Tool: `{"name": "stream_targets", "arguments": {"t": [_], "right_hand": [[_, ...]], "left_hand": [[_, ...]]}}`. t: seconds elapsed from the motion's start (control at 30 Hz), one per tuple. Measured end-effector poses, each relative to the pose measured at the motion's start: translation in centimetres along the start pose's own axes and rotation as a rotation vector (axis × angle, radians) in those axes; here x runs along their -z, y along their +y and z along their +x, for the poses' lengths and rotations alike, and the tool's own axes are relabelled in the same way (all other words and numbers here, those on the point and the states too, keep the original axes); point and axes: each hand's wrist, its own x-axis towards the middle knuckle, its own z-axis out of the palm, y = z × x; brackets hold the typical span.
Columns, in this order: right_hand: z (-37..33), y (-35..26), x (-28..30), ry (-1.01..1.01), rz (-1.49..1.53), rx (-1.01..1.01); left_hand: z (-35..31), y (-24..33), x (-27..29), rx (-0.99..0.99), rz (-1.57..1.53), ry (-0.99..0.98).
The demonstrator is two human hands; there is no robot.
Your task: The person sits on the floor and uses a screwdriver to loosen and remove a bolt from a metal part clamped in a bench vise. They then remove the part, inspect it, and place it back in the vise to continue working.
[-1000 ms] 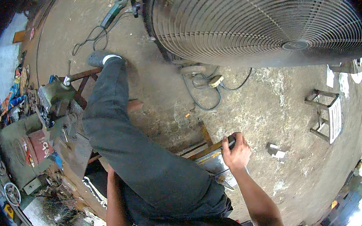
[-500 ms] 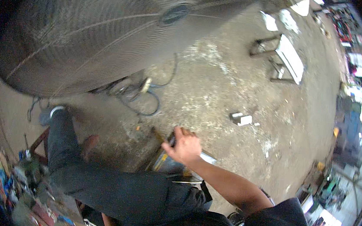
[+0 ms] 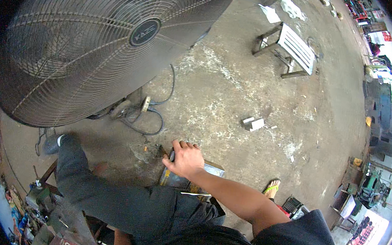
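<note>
My right hand (image 3: pixel 186 159) reaches down at the middle, its fingers curled down over something dark that the hand mostly hides. Right under it is a grey metal, box-like piece (image 3: pixel 178 181) with worn yellow marks along its side. A short brown bar (image 3: pixel 162 151) sticks out just left of my thumb. Of my left arm, only a piece of forearm (image 3: pixel 123 244) shows at the lower edge, below my thigh; the left hand itself is out of sight.
A large caged fan (image 3: pixel 114 43) fills the upper left, with a cable and plug (image 3: pixel 146 103) beside it. A slatted stool (image 3: pixel 292 49) stands upper right. A small pale block (image 3: pixel 252 123) lies on the concrete floor. Cluttered tools (image 3: pixel 38 192) are lower left. A sandalled foot (image 3: pixel 272 188) shows at right.
The view has shifted, so the fan sits lower, and the stool further left and higher. My right hand stays on the same piece. A sandalled foot now shows at right.
</note>
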Motion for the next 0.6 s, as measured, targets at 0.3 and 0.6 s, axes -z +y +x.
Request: {"name": "stream_targets", "arguments": {"t": [0.3,0.6], "right_hand": [[0.1,0.1,-0.5,0.029,-0.032,0.009],[0.2,-0.3,-0.8,0.071,-0.09,0.033]], "left_hand": [[0.9,-2.1,-0.4,0.024,0.114,-0.036],[1.4,-4.8,0.3,0.02,0.26,-0.055]]}}
